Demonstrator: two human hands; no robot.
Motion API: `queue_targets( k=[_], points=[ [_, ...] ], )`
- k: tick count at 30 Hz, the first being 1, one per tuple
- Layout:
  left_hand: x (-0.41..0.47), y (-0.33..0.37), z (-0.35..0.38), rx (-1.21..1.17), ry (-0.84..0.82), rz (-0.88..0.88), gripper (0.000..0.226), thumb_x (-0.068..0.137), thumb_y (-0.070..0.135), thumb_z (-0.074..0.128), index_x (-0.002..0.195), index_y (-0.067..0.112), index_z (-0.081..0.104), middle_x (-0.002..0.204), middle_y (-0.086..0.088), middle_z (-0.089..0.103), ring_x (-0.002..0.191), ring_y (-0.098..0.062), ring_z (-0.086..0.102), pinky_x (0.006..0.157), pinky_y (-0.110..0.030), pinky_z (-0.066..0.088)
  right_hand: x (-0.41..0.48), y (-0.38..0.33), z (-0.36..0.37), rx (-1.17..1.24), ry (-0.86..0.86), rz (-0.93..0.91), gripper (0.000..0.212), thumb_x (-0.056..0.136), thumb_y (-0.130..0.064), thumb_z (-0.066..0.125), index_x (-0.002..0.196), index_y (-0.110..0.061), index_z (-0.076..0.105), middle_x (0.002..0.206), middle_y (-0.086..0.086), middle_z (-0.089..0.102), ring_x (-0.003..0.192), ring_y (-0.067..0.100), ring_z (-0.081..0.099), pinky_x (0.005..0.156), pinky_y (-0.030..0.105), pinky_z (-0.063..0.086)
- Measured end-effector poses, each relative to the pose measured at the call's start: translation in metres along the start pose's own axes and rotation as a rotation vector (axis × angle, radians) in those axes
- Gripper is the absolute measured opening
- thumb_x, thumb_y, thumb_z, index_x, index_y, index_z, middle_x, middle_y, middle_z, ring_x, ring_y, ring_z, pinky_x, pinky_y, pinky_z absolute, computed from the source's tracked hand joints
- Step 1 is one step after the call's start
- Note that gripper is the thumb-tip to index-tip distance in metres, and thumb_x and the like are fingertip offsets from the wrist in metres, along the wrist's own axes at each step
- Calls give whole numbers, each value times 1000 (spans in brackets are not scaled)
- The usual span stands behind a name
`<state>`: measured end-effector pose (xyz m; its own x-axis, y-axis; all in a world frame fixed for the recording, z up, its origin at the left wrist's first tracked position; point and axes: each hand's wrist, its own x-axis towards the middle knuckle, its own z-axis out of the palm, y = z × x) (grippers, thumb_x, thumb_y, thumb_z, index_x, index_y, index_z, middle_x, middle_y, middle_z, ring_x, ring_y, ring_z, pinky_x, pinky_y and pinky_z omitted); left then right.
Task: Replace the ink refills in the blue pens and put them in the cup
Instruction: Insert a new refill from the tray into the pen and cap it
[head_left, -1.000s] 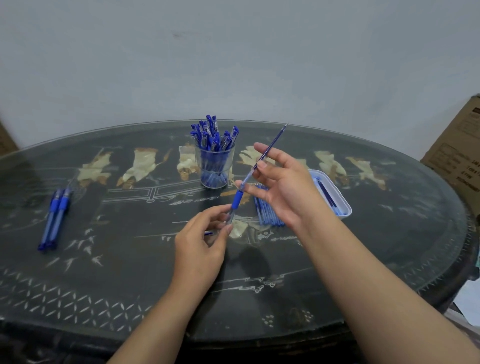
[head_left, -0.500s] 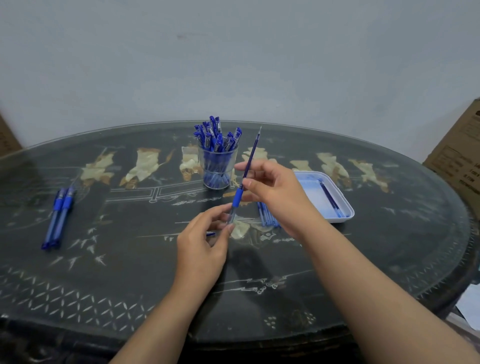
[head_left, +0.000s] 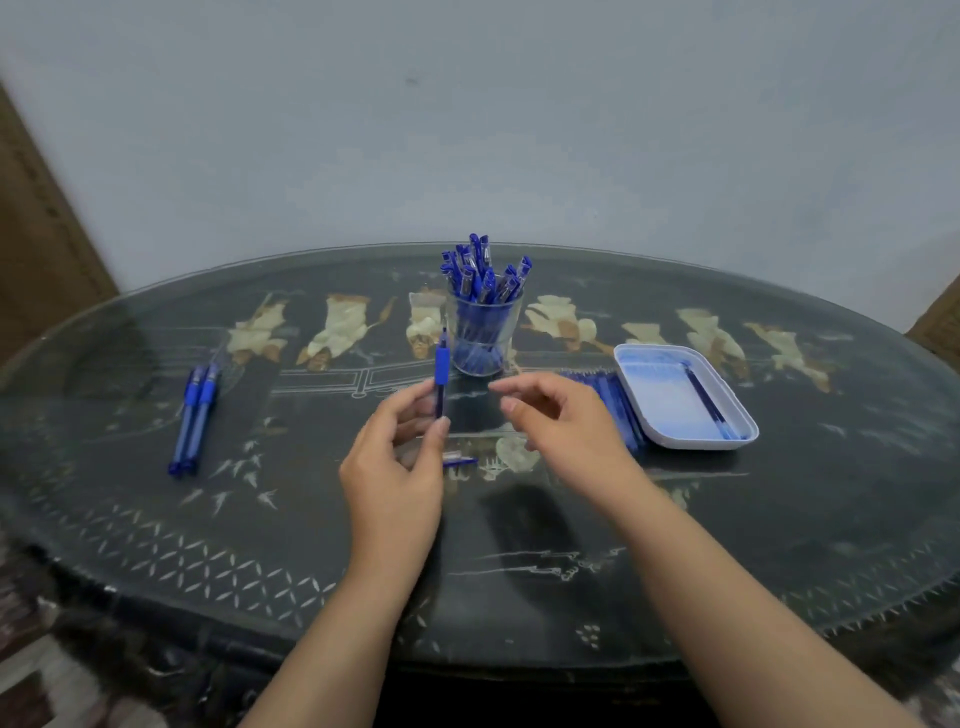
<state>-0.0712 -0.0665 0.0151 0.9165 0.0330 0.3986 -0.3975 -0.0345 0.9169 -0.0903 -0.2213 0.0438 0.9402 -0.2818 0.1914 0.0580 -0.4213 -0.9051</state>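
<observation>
Looking down from the head view: left hand (head_left: 395, 478) pinches one blue pen (head_left: 441, 371) upright btw thumb & fingers, just front-left of the cup (head_left: 506, 353). The pen's top end overlaps the cup's left wall in the picture; touching or not, can't tell. Right hand (head_left: 566, 431) hangs in front of the cup, just right of that pen, fingers loosely spread, holding nothing. A small blue piece (head_left: 460, 461) lies on the table (head_left: 779, 519) in front of the cup, by the left thumb. It's prob. a part off this pen; which part, can't tell.

Cup is packed w/ blue pens, clip ends up, so most of the job looks done. Well left of the cup, two pens (head_left: 195, 415) lie side by side, prob. waiting for refills. Right of the cup a pile of refills (head_left: 610, 392) lies on the table, partly hidden by the right hand. Just beyond it sits a white tray (head_left: 660, 415) w/ one refill (head_left: 709, 405) in it; used or fresh, can't tell.

Judgement: the held pen is mid-swap, & whether a refill sits in its barrel isn't clear. Left to do: close this pen w/ the loose piece, drop it in the cup, then handle the two pens at left.
</observation>
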Motion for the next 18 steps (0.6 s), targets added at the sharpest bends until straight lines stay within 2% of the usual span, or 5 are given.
queue_targets(
  k=[3,8,12,14,18],
  points=[
    [10,-6,-17,-2,76,-29,40,87,-2,66,108,33,64,101,5,68,88,-1,65,78,-7,47,-6,22,27,-211,-7,-50,21,87,-13,71,94,-32,72,90,-3,68,74,1,53,73,16,41],
    [19,-19,-27,82,81,-26,37,89,-3,62,110,27,62,104,5,67,90,2,63,77,-5,44,-12,38,55,-484,17,-172,26,85,-26,73,110,-33,72,97,-9,50,96,16,47,86,24,33],
    [23,-27,-30,117,83,-33,37,91,-1,60,111,29,62,105,4,67,91,0,63,77,-5,44,-16,36,69,-640,25,-385,31,85,-39,67,116,-38,68,113,-3,51,103,20,44,91,30,36],
    [22,-29,-30,122,85,-36,37,90,-2,60,111,29,62,105,5,67,89,1,63,76,-4,44,-17,37,72,-699,27,-437,24,87,-41,65,110,-37,70,119,-1,51,108,23,44,91,32,35],
    [20,-33,-29,141,58,-25,38,90,-1,60,110,31,62,104,7,67,88,2,62,74,-4,43,-14,40,72,-657,77,-471,7,86,-35,69,92,-32,73,113,-2,54,104,22,45,87,33,35]
  ],
)
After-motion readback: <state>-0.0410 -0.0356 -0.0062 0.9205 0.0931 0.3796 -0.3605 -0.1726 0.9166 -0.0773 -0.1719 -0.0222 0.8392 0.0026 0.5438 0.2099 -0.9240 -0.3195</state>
